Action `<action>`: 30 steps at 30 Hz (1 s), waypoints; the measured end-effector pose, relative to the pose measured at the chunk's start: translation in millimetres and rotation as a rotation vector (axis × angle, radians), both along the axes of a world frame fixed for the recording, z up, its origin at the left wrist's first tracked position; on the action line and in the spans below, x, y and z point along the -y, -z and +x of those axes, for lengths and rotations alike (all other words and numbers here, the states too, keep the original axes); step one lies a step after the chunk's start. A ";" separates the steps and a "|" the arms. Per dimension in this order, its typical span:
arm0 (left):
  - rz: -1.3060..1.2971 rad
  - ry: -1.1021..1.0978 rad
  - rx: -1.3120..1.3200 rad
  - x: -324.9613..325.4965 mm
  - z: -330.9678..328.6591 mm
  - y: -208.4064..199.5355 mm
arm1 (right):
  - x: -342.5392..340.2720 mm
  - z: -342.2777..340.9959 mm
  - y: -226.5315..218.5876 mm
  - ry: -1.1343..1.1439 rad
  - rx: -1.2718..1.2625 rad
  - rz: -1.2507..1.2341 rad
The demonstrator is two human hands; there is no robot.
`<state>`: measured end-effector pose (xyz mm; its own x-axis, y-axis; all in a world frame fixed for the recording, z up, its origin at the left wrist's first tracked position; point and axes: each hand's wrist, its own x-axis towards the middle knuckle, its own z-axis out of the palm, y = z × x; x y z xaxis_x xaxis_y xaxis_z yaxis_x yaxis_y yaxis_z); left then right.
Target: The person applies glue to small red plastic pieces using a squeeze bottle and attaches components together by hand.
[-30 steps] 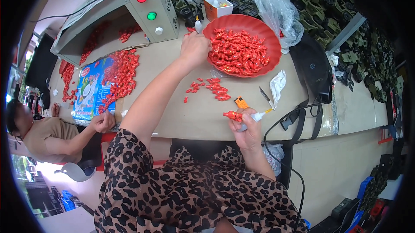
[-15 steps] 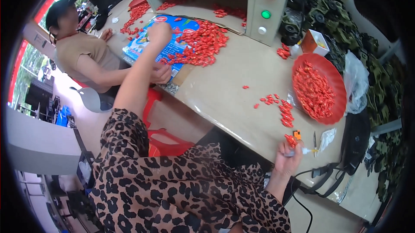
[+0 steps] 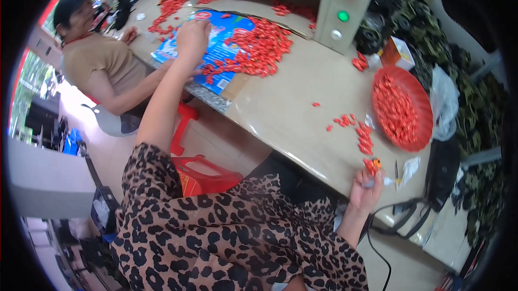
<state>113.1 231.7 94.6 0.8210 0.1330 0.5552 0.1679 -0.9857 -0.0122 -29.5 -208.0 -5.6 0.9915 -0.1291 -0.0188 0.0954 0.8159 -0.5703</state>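
Left hand (image 3: 193, 40): over the left part of the blue sheet, back of the hand up, fingers curled in; cannot tell whether they hold anything, nor whether they touch the sheet.
Right hand (image 3: 369, 193): at the counter's front edge, closed around a small bottle (image 3: 368, 183) whose nozzle points right, with a red piece (image 3: 371, 166) standing up from the grip.
Blue sheet (image 3: 217, 53): on the counter (image 3: 302, 86) near its front edge, with a heap of glossy red pieces (image 3: 261, 48) over its right side.
Red bowl (image 3: 425, 110): toward the counter's back edge, filled with more red pieces.
Loose red pieces (image 3: 365, 139): a short row and a few strays between bowl and front edge.
Thin blade (image 3: 396, 169): just right of the right hand, beside a white tissue (image 3: 411, 168).
Co-worker (image 3: 102, 67): seated left, one arm reaching to the sheet's front edge.
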 end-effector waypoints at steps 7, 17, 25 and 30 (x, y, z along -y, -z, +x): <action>-1.636 0.931 -0.630 228.9 -92.8 44.1 | -12.9 15.8 3.8 0.009 -0.054 -0.077; -2.141 0.951 -0.759 266.8 -104.2 86.1 | -16.9 11.7 -0.6 -0.010 0.047 -0.308; -2.161 0.972 -0.755 261.9 -104.0 94.4 | -20.7 12.3 -2.4 -0.112 0.111 -0.631; -2.163 0.988 -0.743 258.2 -102.5 102.3 | -24.6 12.5 -0.9 -0.057 0.136 -0.762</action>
